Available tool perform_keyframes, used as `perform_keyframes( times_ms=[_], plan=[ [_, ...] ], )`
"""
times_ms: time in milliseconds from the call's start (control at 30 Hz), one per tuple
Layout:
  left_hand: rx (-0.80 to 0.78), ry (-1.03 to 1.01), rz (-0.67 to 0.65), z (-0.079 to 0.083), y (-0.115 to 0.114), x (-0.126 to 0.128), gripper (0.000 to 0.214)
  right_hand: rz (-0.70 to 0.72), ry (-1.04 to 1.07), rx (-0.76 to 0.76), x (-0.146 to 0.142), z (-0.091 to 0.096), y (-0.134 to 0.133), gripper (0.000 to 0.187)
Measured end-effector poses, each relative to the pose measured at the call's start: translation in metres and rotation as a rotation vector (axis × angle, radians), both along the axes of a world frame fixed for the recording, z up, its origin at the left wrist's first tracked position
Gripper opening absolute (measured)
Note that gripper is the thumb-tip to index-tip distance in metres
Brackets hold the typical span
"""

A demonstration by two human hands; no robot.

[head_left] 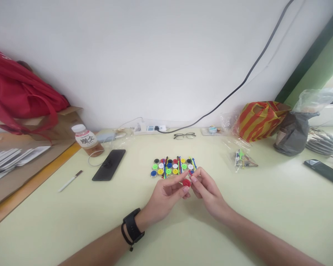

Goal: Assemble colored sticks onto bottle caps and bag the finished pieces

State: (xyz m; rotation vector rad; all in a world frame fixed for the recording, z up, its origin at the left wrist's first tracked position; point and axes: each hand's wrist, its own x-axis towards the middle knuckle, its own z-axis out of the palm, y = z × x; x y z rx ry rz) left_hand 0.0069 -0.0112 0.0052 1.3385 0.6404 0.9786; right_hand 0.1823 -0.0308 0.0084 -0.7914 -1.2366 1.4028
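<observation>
A small red disc (186, 182) sits between the fingertips of both hands, just above the pale table (72, 221). My left hand (166, 195), with a black watch on its wrist, pinches the disc from the left. My right hand (207, 190) has its fingers curled and pinches the same disc from the right. Just beyond the fingers lies a cluster of small coloured discs and thin sticks (173, 167), in black, red, blue, green, yellow and white, laid in rows on the table.
A black phone (109, 164), a bottle (86, 140), a white pen (70, 181) and a red bag (16, 92) on cardboard lie left. Glasses (184, 135) and a power strip (150, 129) sit by the wall. Right: a plastic bag of parts (242, 158), a striped bag (259, 118), a second phone (323, 170).
</observation>
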Motion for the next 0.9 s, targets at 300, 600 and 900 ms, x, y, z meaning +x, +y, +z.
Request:
perform_keyframes(
  times_ms=[300, 600, 900],
  plan=[
    [0.004, -0.018, 0.003, -0.001, -0.003, 0.000, 0.042, -0.047, -0.051, 0.116, -0.005, -0.004, -0.003, 0.031],
    [-0.003, -0.017, 0.012, 0.002, -0.005, 0.002, 0.041, -0.107, -0.149, 0.174, -0.004, -0.009, -0.004, 0.027],
    [-0.022, -0.035, 0.023, 0.001, -0.005, 0.001, 0.043, -0.131, -0.217, 0.234, -0.001, -0.012, -0.003, 0.024]
  ],
)
